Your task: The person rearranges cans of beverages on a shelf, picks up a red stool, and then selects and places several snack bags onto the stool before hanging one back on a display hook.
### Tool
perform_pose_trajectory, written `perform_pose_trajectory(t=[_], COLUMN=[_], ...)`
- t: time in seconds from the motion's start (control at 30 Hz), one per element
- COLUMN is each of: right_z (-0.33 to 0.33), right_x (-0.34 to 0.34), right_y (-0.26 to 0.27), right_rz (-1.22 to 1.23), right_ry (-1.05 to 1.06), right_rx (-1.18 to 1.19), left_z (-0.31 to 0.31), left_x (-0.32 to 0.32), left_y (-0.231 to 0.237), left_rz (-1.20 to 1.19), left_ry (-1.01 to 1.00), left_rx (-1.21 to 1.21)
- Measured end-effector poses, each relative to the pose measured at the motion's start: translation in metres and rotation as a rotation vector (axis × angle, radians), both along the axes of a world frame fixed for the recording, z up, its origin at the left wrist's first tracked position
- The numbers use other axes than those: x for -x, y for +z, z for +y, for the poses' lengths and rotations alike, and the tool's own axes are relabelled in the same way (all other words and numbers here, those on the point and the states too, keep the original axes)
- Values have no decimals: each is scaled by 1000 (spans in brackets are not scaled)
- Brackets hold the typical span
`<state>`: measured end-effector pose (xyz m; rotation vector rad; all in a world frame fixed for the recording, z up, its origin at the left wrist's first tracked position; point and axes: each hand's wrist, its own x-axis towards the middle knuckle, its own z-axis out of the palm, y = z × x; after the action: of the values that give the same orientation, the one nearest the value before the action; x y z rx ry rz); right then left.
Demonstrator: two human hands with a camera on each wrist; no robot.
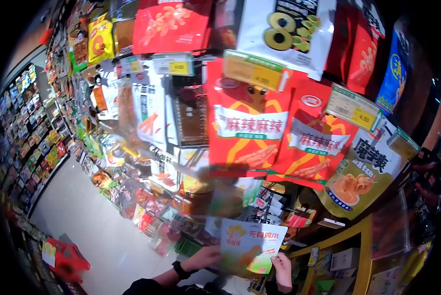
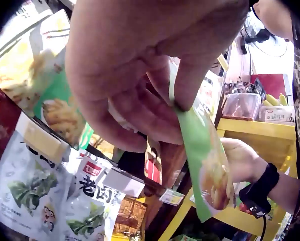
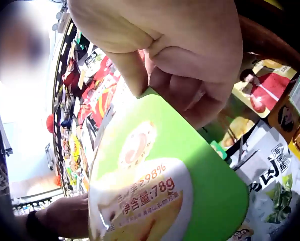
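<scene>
A white and green snack bag (image 1: 252, 246) is held low in front of the body in the head view, printed side up. The left hand (image 1: 205, 256) is at its left edge and the right hand (image 1: 281, 269) pinches its right edge, thumb on the front. In the left wrist view the left hand (image 2: 140, 65) pinches the bag (image 2: 202, 165) between thumb and curled fingers. The right wrist view shows the right hand (image 3: 175, 55) gripping a corner of the green bag (image 3: 190, 150).
Red snack bags (image 1: 247, 123) hang on the rack ahead, with price tags (image 1: 255, 71). White bags (image 2: 29, 186) hang beside the hands. A yellow frame (image 1: 360, 246) stands at the right. A red basket (image 1: 65, 260) is on the floor (image 1: 90, 211) at the left.
</scene>
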<state>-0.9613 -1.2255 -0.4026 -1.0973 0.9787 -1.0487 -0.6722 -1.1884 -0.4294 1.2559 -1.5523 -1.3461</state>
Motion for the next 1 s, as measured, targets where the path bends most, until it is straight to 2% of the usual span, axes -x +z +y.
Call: perform_pose_trajectory(t=[0.07, 0.13, 0.17, 0.3, 0.4, 0.5, 0.53, 0.57, 0.67, 0.73, 0.87, 0.9, 1.0], right_z=[-1, -3, 0, 16, 59, 103, 119, 134, 175, 197, 237, 245, 266], right_x=[-15, -38, -54, -120, -189, -235, -252, -271, -324, -355, -407, -418, -451], right_y=[-1, 2, 12, 22, 31, 25, 24, 24, 20, 14, 21, 26, 30], right_rz=[56, 137, 72, 74, 125, 191, 126, 59, -62, -102, -8, 51, 27], right_ry=[75, 159, 191, 371, 556, 721, 763, 805, 1000, 1163, 1452, 1526, 1749], right_rx=[37, 85, 74, 120, 168, 148, 150, 155, 129, 95, -105, -72, -102], left_z=[23, 45, 57, 114, 191, 252, 273, 297, 356, 396, 462, 476, 513], left_x=[-16, -34, -44, -86, -124, -156, -168, -178, -207, -221, -236, -239, -243], left_y=[-4, 14, 22, 42, 64, 56, 56, 61, 59, 78, 77, 72, 76], left_rz=[14, -112, -176, -220, -204, -229, -231, -165, 3, 130, 279, 302, 322], left_ry=[61, 117, 149, 358, 604, 784, 841, 877, 1025, 1118, 1350, 1398, 1543], left_rx=[19, 108, 145, 287, 105, 207, 248, 112, 330, 193, 160, 187, 222])
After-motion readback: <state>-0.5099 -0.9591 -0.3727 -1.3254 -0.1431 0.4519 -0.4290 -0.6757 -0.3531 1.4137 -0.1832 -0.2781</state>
